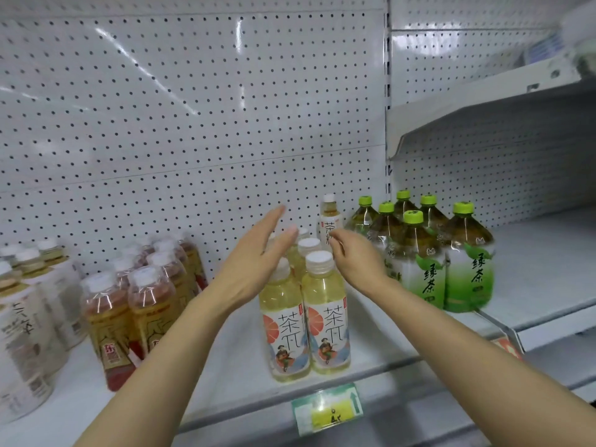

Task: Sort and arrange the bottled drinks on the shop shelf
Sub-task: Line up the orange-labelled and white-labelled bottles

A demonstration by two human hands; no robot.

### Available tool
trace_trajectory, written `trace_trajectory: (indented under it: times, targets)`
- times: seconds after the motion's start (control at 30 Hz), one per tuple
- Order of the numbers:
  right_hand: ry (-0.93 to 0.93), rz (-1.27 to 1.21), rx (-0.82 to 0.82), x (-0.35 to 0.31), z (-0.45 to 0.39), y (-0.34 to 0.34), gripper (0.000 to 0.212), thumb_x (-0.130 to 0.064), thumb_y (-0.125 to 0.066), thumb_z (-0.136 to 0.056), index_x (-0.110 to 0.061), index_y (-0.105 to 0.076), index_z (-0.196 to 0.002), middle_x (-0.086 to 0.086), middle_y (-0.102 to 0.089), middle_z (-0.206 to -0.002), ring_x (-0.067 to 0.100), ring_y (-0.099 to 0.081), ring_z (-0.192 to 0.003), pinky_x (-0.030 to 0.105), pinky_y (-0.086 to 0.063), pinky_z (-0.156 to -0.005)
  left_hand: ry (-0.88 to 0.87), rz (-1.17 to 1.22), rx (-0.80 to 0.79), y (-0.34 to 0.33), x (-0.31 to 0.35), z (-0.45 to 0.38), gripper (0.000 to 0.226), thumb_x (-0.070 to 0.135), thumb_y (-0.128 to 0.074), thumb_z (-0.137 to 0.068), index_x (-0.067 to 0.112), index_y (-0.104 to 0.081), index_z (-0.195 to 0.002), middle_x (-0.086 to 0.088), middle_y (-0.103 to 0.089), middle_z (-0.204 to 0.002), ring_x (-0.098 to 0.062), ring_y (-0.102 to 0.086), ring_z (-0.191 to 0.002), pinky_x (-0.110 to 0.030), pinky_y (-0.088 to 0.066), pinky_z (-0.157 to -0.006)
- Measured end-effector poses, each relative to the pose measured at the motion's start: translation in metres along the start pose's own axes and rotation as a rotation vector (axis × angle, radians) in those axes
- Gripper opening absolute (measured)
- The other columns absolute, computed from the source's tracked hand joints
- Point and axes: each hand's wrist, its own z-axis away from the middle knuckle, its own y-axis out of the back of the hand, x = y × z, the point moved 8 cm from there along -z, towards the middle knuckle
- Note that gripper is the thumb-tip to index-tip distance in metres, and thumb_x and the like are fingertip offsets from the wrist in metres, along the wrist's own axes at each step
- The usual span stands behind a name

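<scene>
Pale-yellow clear-plastic tea bottles point(305, 321) at shelf centre, full, heavyish, slick: best gripped mid-label; left hand point(258, 262) spread at ten o'clock, right hand point(358, 258) loosely curled at two, holding nothing.

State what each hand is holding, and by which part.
Nothing is held. The left hand is open beside the pale yellow tea bottles; the right hand, fingers loosely curled, hovers on their other side.

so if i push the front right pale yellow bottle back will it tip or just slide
The front right bottle looks full, so probably heavy enough to slide. It is tall and narrow, so a push near the cap may tip it. Bottles behind and beside it should likely brace it.
</scene>
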Motion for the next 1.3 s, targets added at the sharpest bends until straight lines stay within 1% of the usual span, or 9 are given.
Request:
trace_trajectory:
  times: [0.1, 0.23, 0.47, 0.57, 0.63, 0.73, 0.93, 1.1, 1.3]
  targets:
    - [0.028, 0.16, 0.001, -0.004, -0.015, 0.006, 0.032, -0.025, -0.044, -0.102, -0.014, -0.056, -0.13, 0.005, -0.063, -0.122, 0.026, -0.056, -0.112, 0.032, -0.043, -0.077, -0.052, -0.311, -0.227, -0.022, 0.02, 0.001, 0.071, 0.08, -0.025, -0.088, 0.051, -0.021, -0.153, 0.013, -0.013, -0.164, -0.012, -0.015, -0.151, -0.042, -0.014, -0.121]
    - [-0.032, 0.235, -0.053, 0.005, -0.045, 0.0, 0.038, -0.023, -0.051, -0.099, -0.012, -0.05, -0.135, 0.008, -0.058, -0.13, 0.028, -0.052, -0.119, 0.04, -0.05, -0.09, -0.106, -0.644, -0.264, -0.039, 0.018, 0.004, 0.066, 0.074, -0.026, -0.091, 0.051, -0.019, -0.153, 0.011, -0.017, -0.164, -0.02, -0.016, -0.152, -0.047, -0.016, -0.122]
    - [-0.215, 0.042, -0.114, 0.043, -0.117, -0.044, 0.054, -0.019, -0.06, -0.094, -0.008, -0.038, -0.141, 0.017, -0.049, -0.134, 0.034, -0.052, -0.117, 0.043, -0.05, -0.092, -0.132, -0.722, -0.159, -0.041, 0.012, 0.008, 0.063, 0.073, -0.029, -0.093, 0.055, -0.013, -0.151, 0.011, -0.018, -0.164, -0.02, -0.015, -0.152, -0.047, -0.014, -0.122]
    - [-0.273, 0.016, -0.116, 0.056, -0.137, -0.06, 0.062, -0.023, -0.058, -0.095, -0.01, -0.027, -0.146, 0.022, -0.046, -0.134, 0.04, -0.053, -0.116, 0.049, -0.05, -0.094, -0.137, -0.742, -0.15, -0.042, 0.01, 0.008, 0.069, 0.077, -0.017, -0.085, 0.055, -0.014, -0.15, 0.008, -0.023, -0.164, -0.025, -0.02, -0.151, -0.051, -0.019, -0.12]
    - [-0.292, -0.038, -0.119, 0.064, -0.144, -0.071, 0.06, -0.023, -0.058, -0.096, -0.01, -0.026, -0.145, 0.023, -0.049, -0.132, 0.04, -0.054, -0.113, 0.047, -0.05, -0.087, -0.137, -0.738, -0.145, -0.043, 0.009, 0.008, 0.07, 0.076, -0.014, -0.083, 0.054, -0.017, -0.15, 0.006, -0.027, -0.163, -0.027, -0.023, -0.149, -0.053, -0.02, -0.119]
    - [-0.329, -0.12, -0.134, 0.068, -0.145, -0.086, 0.062, -0.022, -0.059, -0.096, -0.009, -0.024, -0.145, 0.022, -0.054, -0.128, 0.04, -0.057, -0.11, 0.038, -0.043, -0.076, -0.141, -0.72, -0.125, -0.041, 0.012, 0.007, 0.065, 0.072, -0.027, -0.09, 0.05, -0.022, -0.151, 0.003, -0.027, -0.163, -0.029, -0.022, -0.15, -0.052, -0.018, -0.12]
    - [-0.307, -0.157, 0.038, 0.07, -0.144, -0.079, 0.031, -0.018, -0.046, -0.102, -0.002, -0.039, -0.127, 0.023, -0.061, -0.11, 0.037, -0.059, -0.091, 0.039, -0.042, -0.069, -0.15, -0.7, -0.087, -0.041, 0.016, 0.01, 0.059, 0.065, -0.039, -0.096, 0.049, -0.025, -0.152, 0.002, -0.03, -0.161, -0.027, -0.025, -0.148, -0.051, -0.018, -0.121]
    - [-0.304, -0.277, 0.179, 0.059, -0.145, -0.052, 0.027, -0.021, -0.049, -0.101, -0.006, -0.043, -0.123, 0.018, -0.062, -0.115, 0.036, -0.06, -0.098, 0.04, -0.045, -0.073, -0.153, -0.703, -0.067, -0.04, 0.016, 0.01, 0.059, 0.066, -0.037, -0.095, 0.049, -0.027, -0.151, 0.004, -0.033, -0.16, -0.025, -0.027, -0.147, -0.05, -0.019, -0.12]
    - [-0.125, -0.454, 0.441, -0.005, -0.157, 0.034, 0.029, -0.027, -0.044, -0.1, -0.011, -0.045, -0.125, 0.007, -0.056, -0.119, 0.016, -0.048, -0.087, 0.029, -0.035, -0.065, -0.158, -0.716, -0.031, -0.041, 0.014, 0.011, 0.065, 0.073, -0.028, -0.09, 0.048, -0.031, -0.15, 0.007, -0.039, -0.157, -0.02, -0.039, -0.139, -0.046, -0.027, -0.117]
